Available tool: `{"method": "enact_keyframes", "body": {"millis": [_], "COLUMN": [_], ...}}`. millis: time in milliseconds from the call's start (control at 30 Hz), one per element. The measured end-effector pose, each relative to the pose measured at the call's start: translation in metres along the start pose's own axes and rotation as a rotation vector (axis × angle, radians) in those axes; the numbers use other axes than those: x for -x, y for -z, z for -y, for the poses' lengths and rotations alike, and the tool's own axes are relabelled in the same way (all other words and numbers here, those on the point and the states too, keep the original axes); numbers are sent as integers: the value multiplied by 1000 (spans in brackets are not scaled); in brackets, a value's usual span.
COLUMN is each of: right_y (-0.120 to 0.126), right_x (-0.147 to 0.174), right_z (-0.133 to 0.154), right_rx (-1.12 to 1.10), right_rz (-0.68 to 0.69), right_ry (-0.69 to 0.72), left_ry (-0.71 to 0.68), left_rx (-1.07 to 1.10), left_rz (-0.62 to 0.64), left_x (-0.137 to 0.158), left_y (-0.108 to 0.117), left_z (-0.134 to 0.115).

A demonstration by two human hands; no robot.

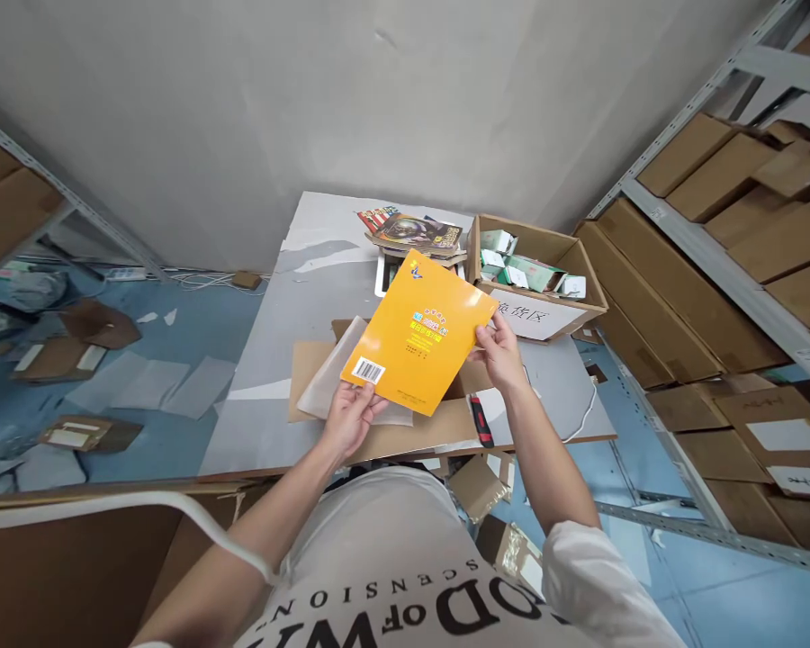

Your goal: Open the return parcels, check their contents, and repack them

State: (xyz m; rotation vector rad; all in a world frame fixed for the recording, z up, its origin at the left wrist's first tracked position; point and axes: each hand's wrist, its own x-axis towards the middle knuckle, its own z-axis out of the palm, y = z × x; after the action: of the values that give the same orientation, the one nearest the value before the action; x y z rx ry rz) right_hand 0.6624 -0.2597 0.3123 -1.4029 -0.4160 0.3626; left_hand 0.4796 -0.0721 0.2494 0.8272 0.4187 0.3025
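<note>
A yellow book [422, 337] with a barcode at its lower left corner is held tilted above the table, between both hands. My left hand [352, 416] grips its lower left corner, and my right hand [500, 353] pinches its right edge. Beneath the book lies an opened cardboard box [445, 427] with its flaps spread, partly hidden. White packing sheet [320, 391] shows between the book and the left flap. A red and black box cutter [481, 421] rests on the right flap, near my right wrist.
Behind the book, a pile of books [418, 234] sits on the grey table [263, 360]. A labelled carton [546, 319] holding small green-white boxes stands at the back right. Shelves with cardboard boxes [762, 198] flank the right. Scraps and boxes [91, 434] litter the blue floor.
</note>
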Motion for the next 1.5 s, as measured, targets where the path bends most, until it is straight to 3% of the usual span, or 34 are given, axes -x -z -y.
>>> {"method": "enact_keyframes", "body": {"millis": [133,467,800,1033,1200,1267,1367,1500], "right_y": [-1,-2,0,-15,-23,-30,-40,-44], "right_x": [-11,-16,-14,-41,-56,-57,-58,-62], "right_z": [3,1,8,33,58,63,69,76], "right_rx": [113,154,93,303,488,502,575,743], "right_rz": [-20,5,69,-11,260,292,241,198], "right_ry": [78,75,49,354,317,319,339,308], "left_ry": [60,44,125,379,576,627,594,387], "left_rx": [-29,-164,23,138,151,112,38,82], "left_rz": [1,-50,-25,159,334,422,447,288], "left_x": [7,4,1,1,2,5,11,19], "left_y": [5,19,15,2,-4,-8,-15,-11], "left_z": [11,-5,2,9,15,16,15,6]}}
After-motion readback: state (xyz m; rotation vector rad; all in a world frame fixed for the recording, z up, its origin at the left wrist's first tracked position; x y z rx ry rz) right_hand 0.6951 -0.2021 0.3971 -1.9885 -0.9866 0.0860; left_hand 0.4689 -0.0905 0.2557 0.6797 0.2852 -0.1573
